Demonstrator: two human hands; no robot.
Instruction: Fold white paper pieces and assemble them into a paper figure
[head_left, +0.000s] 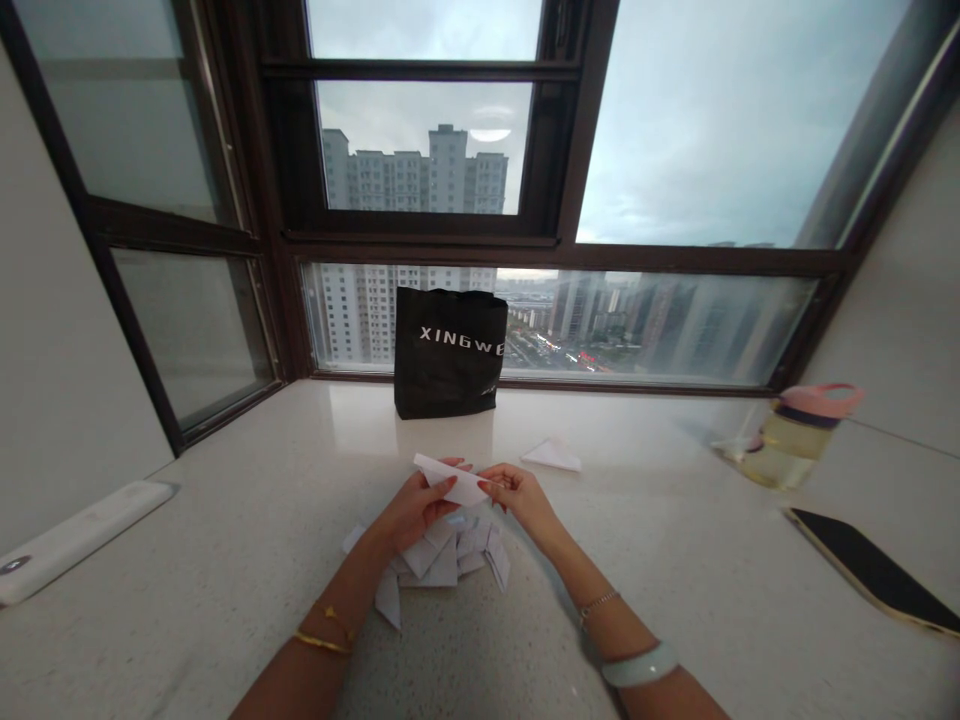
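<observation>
Between both hands a folded piece of white paper (457, 484) is held up above the counter. My left hand (418, 505) pinches its left part, thumb on the near face and fingers behind. At the paper's right end, the thumb and fingers of my right hand (519, 495) close on it. Below the hands lies a loose pile of folded white papers (439, 565), partly hidden by my left hand and forearm. A separate folded paper triangle (553, 455) rests on the counter beyond my right hand.
A black bag (450, 365) with white lettering stands upright by the window. To the right are a pink-lidded bottle (795, 440) and a dark-screened phone (874, 565). A long white device (82, 530) lies at the left on the pale speckled counter (247, 520).
</observation>
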